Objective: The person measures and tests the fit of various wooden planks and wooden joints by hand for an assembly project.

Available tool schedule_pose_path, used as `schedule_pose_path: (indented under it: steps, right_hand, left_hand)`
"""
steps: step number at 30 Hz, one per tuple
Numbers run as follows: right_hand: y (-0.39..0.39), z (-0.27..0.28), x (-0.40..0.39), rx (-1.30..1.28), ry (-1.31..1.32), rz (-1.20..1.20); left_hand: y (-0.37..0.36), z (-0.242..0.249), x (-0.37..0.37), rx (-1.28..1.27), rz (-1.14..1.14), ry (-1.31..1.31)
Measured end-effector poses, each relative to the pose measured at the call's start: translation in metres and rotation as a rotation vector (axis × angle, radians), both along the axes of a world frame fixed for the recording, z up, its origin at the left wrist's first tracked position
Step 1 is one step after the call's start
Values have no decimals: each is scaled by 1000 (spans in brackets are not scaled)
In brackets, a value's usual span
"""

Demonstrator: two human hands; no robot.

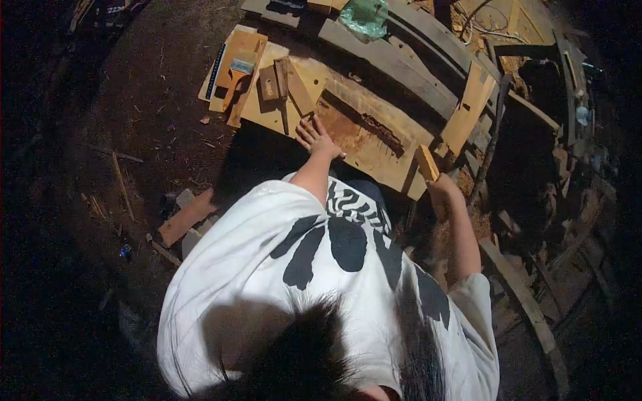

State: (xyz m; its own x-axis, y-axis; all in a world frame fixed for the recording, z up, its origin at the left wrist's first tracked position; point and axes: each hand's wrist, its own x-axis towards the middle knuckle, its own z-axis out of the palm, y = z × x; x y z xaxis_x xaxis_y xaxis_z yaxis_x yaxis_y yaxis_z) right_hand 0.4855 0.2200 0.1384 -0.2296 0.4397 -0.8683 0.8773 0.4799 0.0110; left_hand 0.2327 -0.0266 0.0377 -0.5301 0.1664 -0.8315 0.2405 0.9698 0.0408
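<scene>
My left hand (319, 140) lies with its fingers spread on the front edge of a pale wooden board (384, 170). Its fingertips are close to the lower end of a flat wooden strip (299, 87). Off to the right, my right hand (445, 194) is closed round a small yellow-brown wooden piece (426, 162), whose upper end sticks out by the board's right corner. My fingers hide its lower end. A reddish-brown stained patch and a dark, rough groove mark the board between my hands.
At the board's left end are a paintbrush (237, 79) and a small wooden block (269, 83). Grey planks (391, 70) run behind, with a green plastic bag (364, 19) on them. Another plank (468, 110) stands at the right. Scrap wood (525, 301) litters the ground.
</scene>
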Motion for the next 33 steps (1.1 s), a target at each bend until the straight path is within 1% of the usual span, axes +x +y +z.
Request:
schedule_pose_path:
  steps: [1,2,3,5,7,9,11,13,14,15,16,17,18,19,21,22,23,24,25,26,27,28,29,30,31,32,33]
  right_hand:
    - [-5,5,-2,-21,4,-15]
    - [-11,10,-3,-35,-15,-146]
    - [-12,11,-2,-37,-15,-149]
    - [-7,5,3,-109,41,-290]
    - [1,-24,20,-79,17,-257]
    - [0,-32,26,-46,-5,-227]
    - [-7,-7,10,-25,89,-168]
    - [-25,37,-25,-13,21,-197]
    - [-27,43,-34,3,-22,-217]
    - [-18,16,-15,-3,-33,-231]
    - [-4,-26,15,-3,26,-179]
    - [2,-51,35,-4,85,-127]
    - [0,-51,35,-7,81,-145]
    - [-6,-45,29,38,52,-182]
    - [-8,-56,35,75,12,-239]
    - [-5,-78,48,28,10,-278]
    - [-4,-101,65,-19,17,-313]
    - [-7,-127,83,144,30,-195]
    - [-13,-96,61,123,23,-255]
    - [-28,-57,42,97,21,-311]
    - [-35,-59,42,126,24,-297]
    - [-40,-59,41,155,24,-282]
    - [-48,-52,38,160,46,-290]
    - [-57,-41,34,175,68,-361]
    - [-64,-29,29,189,90,-430]
    - [-70,-16,21,188,102,-437]
    - [-75,-4,13,190,99,-475]
  left_hand:
    - [1,1,0,-23,-6,8]
    - [3,4,-1,-54,-28,-14]
    - [4,6,-1,-55,-31,-14]
    - [4,7,0,-57,-27,5]
    - [5,5,3,-58,-42,35]
    - [8,5,3,-56,-61,69]
    - [10,8,2,-41,-133,120]
    - [-7,-15,4,49,-194,200]
    - [-12,-24,9,37,-233,320]
    - [-16,-20,11,33,-248,309]
    - [-15,-10,8,29,-288,300]
    - [-13,-1,4,24,-329,291]
    - [-11,5,2,6,-373,309]
    - [-13,0,1,6,-391,304]
    - [-16,-10,-6,12,-512,290]
    - [-15,-10,-10,-27,-578,294]
    - [-17,-10,-6,-28,-592,300]
    - [-20,-11,-6,44,-575,279]
    - [-20,-14,-16,118,-560,275]
    - [-14,-23,-14,11,-660,362]
    - [-14,-36,-13,33,-727,371]
    - [-16,-43,-8,51,-868,431]
    - [-5,-42,-3,-43,-853,408]
    - [12,-13,-11,-93,-938,302]
    - [30,13,-20,-96,-944,319]
    - [45,35,-28,-19,-802,169]
    - [54,45,-32,56,-656,18]
